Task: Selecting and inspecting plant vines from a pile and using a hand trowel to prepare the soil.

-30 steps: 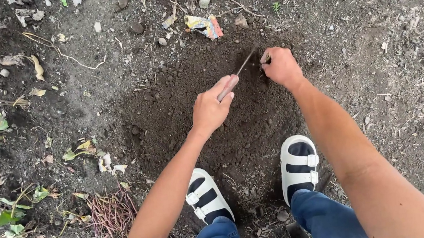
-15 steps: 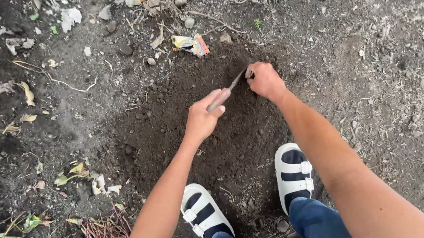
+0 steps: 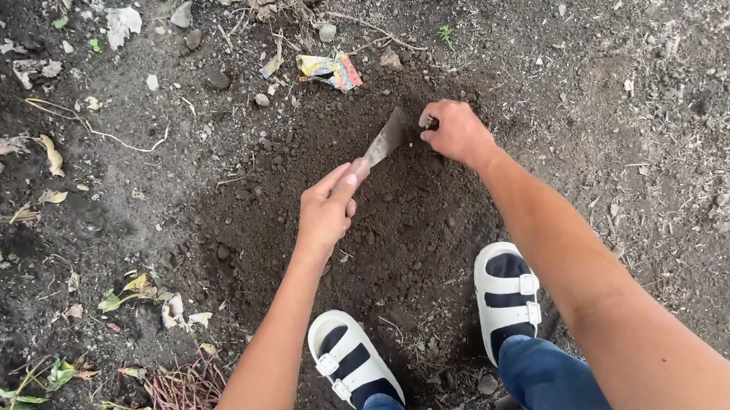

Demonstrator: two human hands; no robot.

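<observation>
While the left hand (image 3: 325,214) grips a knife (image 3: 382,142) by its handle, blade just beside the right hand's (image 3: 455,130) closed fingers (contents hidden) on loose soil (image 3: 400,228): best worked shallow, edge angled away from them.

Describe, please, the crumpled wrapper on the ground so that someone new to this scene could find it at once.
Start at the patch of dark loose soil where the left hand holds a flat-bladed tool. Just beyond its far edge, above the blade tip, lies the crumpled wrapper. Its yellow, red and blue colours set it apart from the grey stones and dry twigs nearby.
</observation>
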